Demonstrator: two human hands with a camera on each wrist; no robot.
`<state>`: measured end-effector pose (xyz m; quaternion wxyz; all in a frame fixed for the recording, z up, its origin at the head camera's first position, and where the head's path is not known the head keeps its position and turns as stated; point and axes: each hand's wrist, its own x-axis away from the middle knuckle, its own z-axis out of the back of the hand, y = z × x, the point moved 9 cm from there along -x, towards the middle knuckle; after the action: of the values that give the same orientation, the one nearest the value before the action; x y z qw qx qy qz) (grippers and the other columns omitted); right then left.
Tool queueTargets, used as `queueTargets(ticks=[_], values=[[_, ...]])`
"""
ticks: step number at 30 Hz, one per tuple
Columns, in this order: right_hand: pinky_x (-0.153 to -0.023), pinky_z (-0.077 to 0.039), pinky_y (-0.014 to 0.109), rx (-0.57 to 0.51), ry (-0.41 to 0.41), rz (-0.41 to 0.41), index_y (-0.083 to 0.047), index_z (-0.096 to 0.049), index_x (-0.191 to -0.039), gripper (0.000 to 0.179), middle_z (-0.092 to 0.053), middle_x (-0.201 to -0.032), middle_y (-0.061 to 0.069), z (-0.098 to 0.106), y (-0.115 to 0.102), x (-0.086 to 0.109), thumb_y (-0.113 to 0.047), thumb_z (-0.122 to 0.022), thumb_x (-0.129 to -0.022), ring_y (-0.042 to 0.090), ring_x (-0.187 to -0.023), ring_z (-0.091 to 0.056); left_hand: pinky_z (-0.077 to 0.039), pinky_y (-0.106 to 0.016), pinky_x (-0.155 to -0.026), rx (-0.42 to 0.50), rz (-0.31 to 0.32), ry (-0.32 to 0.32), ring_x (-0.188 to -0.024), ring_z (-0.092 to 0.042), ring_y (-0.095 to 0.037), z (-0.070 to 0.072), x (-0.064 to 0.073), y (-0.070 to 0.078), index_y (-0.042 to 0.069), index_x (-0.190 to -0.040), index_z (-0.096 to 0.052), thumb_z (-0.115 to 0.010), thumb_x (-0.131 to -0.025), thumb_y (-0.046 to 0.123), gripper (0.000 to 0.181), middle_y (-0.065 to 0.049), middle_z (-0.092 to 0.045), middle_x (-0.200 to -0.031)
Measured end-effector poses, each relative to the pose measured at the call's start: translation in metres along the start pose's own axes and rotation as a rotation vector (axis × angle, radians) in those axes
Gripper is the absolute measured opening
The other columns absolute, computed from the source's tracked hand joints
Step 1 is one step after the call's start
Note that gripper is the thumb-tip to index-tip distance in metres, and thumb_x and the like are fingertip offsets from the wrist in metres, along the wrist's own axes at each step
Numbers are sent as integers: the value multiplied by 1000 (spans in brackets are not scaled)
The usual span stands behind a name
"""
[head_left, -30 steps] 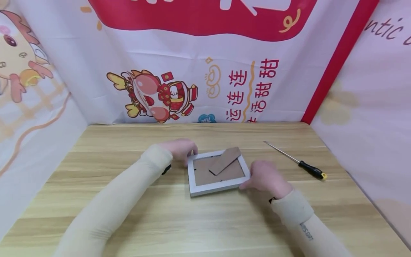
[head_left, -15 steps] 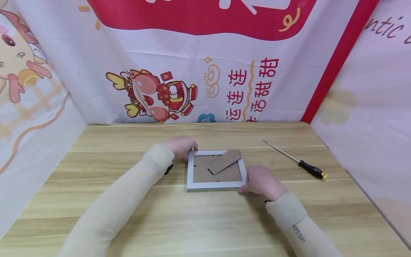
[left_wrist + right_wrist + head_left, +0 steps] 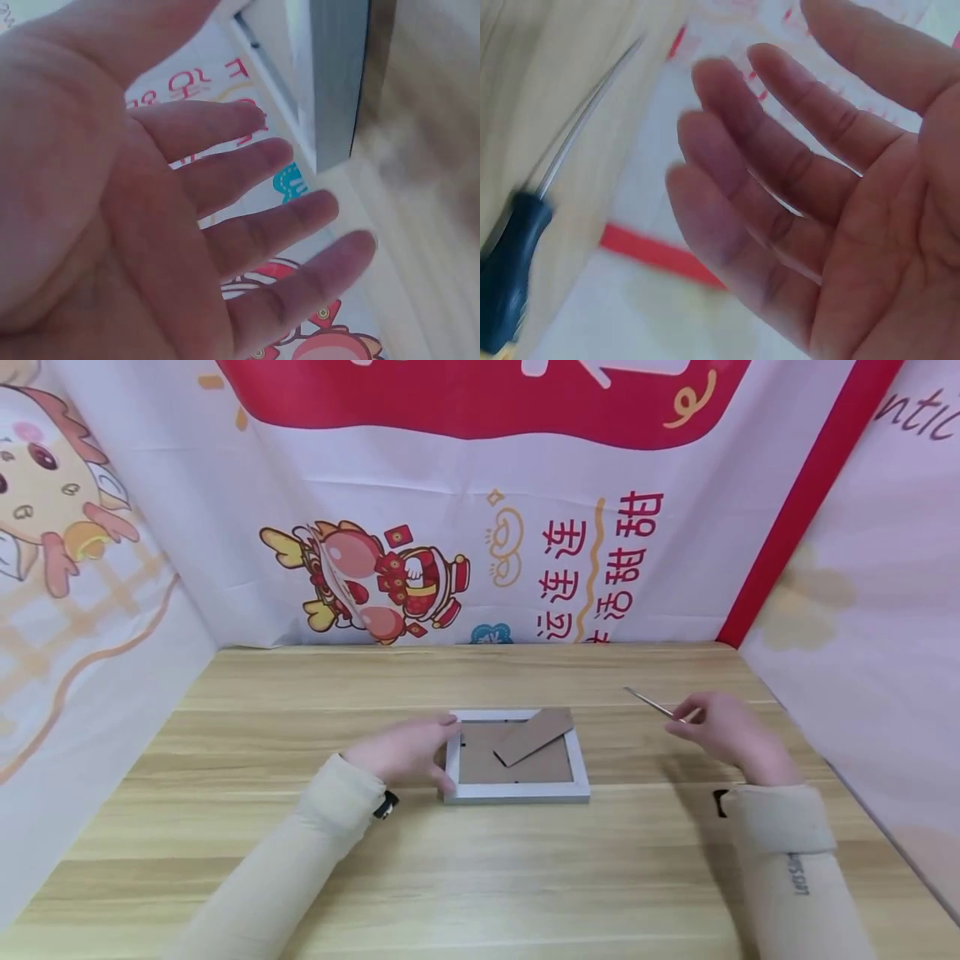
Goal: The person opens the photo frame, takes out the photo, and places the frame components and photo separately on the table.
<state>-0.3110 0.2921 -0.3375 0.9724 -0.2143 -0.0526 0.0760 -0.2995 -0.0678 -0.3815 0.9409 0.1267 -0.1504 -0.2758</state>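
- Already laid back-up at the middle of the counter (image 3: 480, 877): the picture frame (image 3: 517, 791), its board (image 3: 540, 768) and stand (image 3: 532, 737) seemingly still fitted.
- At its nine o'clock: left hand (image 3: 405, 748), fingers spread; contact unclear.
- Near its three o'clock: right hand (image 3: 726, 735), fingers loosely bent beside the screwdriver (image 3: 529, 225), apparently not yet gripped.

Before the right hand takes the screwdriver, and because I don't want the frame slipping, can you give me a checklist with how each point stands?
1. Frame flat on the table, back up: ok.
2. Right hand free: ok, fingers loosely bent, holding nothing.
3. Screwdriver within easy reach: ok, it lies on the table close to that hand.
4. Left hand gripping the frame: not ok, it is open at the left edge; contact is unclear.
5. Stand out of the way of the backing board: not ok, it slants across it.
6. Small dark tabs bent up: cannot tell, too small.
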Motion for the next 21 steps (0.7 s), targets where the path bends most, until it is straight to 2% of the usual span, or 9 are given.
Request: queueTargets(ticks=[5, 9, 14, 21], values=[[-80, -48, 52, 50, 7, -58, 5, -65, -114, 42, -68, -104, 26, 9, 49, 1, -31, -68, -93, 40, -96, -62, -33, -45, -112, -43, 20, -6, -140, -37, -35, -11, 9, 9, -1, -150, -39, -86, -74, 42, 99, -19, -31, -157], [-79, -48, 53, 67, -5, -100, 6, -65, -114, 42, -67, -102, 27, 7, 74, 0, -30, -69, -92, 40, -94, -61, -36, -43, -111, -52, 16, 22, -136, -42, -33, -13, 12, 9, -1, -148, -42, -87, -74, 42, 97, -20, -34, -155], [-74, -48, 50, 102, 2, -88, 6, -66, -111, 39, -67, -94, 25, 3, 81, -3, -26, -71, -89, 37, -88, -62, -41, -43, -106, -54, -6, 40, -128, -51, -34, -12, 12, 12, -2, -144, -47, -88, -72, 43, 94, -21, -40, -151], [-73, -48, 50, 142, -29, -80, 7, -65, -109, 38, -67, -94, 24, -3, 88, -4, -24, -73, -87, 37, -86, -61, -41, -42, -107, -54, 9, 23, -128, -52, -32, -13, 14, 15, 1, -145, -48, -87, -73, 43, 92, -19, -39, -153]])
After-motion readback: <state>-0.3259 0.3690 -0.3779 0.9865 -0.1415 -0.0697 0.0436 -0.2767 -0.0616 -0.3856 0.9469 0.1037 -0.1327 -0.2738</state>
